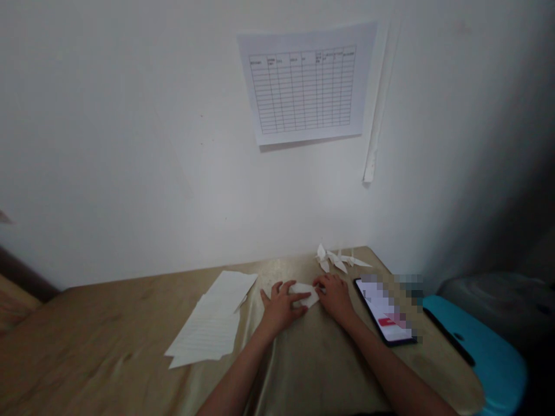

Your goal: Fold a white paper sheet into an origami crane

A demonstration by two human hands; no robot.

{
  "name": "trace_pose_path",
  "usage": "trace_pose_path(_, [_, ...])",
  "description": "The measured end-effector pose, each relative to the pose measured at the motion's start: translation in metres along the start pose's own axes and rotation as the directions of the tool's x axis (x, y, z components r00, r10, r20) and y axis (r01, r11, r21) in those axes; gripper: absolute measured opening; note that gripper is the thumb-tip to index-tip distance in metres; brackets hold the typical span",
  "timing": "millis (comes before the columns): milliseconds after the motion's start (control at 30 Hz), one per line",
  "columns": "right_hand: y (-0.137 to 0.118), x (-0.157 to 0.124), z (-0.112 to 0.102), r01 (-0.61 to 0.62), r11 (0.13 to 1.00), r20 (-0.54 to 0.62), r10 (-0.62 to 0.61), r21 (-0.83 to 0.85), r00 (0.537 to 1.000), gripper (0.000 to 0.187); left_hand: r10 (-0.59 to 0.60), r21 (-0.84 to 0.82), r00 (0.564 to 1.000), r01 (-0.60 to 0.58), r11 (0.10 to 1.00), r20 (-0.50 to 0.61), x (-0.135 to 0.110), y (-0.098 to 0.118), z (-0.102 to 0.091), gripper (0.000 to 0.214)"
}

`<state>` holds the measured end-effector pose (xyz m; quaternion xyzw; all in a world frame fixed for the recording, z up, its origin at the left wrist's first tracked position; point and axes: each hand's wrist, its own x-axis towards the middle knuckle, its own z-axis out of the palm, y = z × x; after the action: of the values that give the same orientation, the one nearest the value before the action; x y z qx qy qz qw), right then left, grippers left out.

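Note:
A small piece of folded white paper (pixel 304 288) lies on the table under both of my hands. My left hand (pixel 281 303) rests on it with fingers spread, pressing the paper against the tabletop. At the paper's right end, my right hand (pixel 335 293) has its fingers curled in and pinches the edge. The fingers partly cover the paper, so its full folded shape is hidden. Beyond my right hand, near the wall, sit several folded white paper figures (pixel 337 261) that look like cranes.
To the left lies a loose stack of lined white sheets (pixel 208 320). A phone (pixel 376 299) with a lit screen is close to my right forearm. Past the right edge of the brown-covered table (pixel 108 346) is a turquoise object (pixel 481 341). A printed grid sheet (pixel 303 92) hangs on the wall.

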<state>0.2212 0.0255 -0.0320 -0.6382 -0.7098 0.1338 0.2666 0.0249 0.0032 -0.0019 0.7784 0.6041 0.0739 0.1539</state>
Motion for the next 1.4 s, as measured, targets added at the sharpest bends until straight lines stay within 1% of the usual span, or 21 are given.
trace_pose_path(333, [0.001,-0.001,0.0,0.006,1.0,0.006,-0.006,-0.011,1.0,0.019,0.015,0.037,1.0,-0.015,0.999,0.001,0.002,-0.005,0.005,0.043])
trace_pose_path(567, [-0.002,-0.001,-0.002,0.008,1.0,0.013,-0.008,-0.028,1.0,0.019,0.103,0.118,0.995,-0.103,0.988,0.004,0.005,-0.009,0.005,0.051])
trace_pose_path(667, [-0.002,-0.002,-0.004,0.017,1.0,0.032,-0.016,-0.025,0.999,0.019,0.11,0.138,0.994,-0.111,0.984,0.017,0.008,-0.009,0.004,0.056])
trace_pose_path(767, [-0.002,-0.007,-0.005,0.037,0.999,0.033,-0.036,-0.019,0.999,0.018,0.11,0.147,0.994,-0.112,0.983,0.021,0.01,-0.01,0.005,0.057])
trace_pose_path(833, [-0.003,-0.011,-0.006,0.05,0.999,0.034,-0.049,-0.01,0.998,0.022,0.108,0.146,0.994,-0.11,0.983,0.023,0.01,-0.01,0.005,0.058])
trace_pose_path(933, [-0.004,-0.016,-0.007,0.056,0.998,0.043,-0.056,0.005,0.998,0.037,0.102,0.147,0.994,-0.105,0.984,0.027,0.01,-0.01,0.006,0.058])
trace_pose_path(1000, [-0.005,-0.017,-0.006,0.042,0.999,0.045,-0.042,0.015,0.998,0.043,0.101,0.15,0.994,-0.104,0.983,0.028,0.011,-0.01,0.006,0.058])
trace_pose_path(1133, [-0.006,-0.018,-0.005,-0.002,0.999,0.046,0.001,0.038,0.999,0.046,0.096,0.152,0.995,-0.1,0.983,0.036,0.011,-0.01,0.006,0.058])
trace_pose_path(1267, [0.0,-0.015,-0.002,-0.035,0.998,0.034,0.033,0.052,0.999,0.052,0.096,0.131,0.995,-0.099,0.986,0.033,0.012,-0.01,0.006,0.059])
trace_pose_path(1400, [0.012,-0.01,0.0,-0.027,0.998,0.029,0.025,0.061,0.999,0.046,0.092,0.116,0.995,-0.096,0.989,0.036,0.012,-0.01,0.005,0.059])
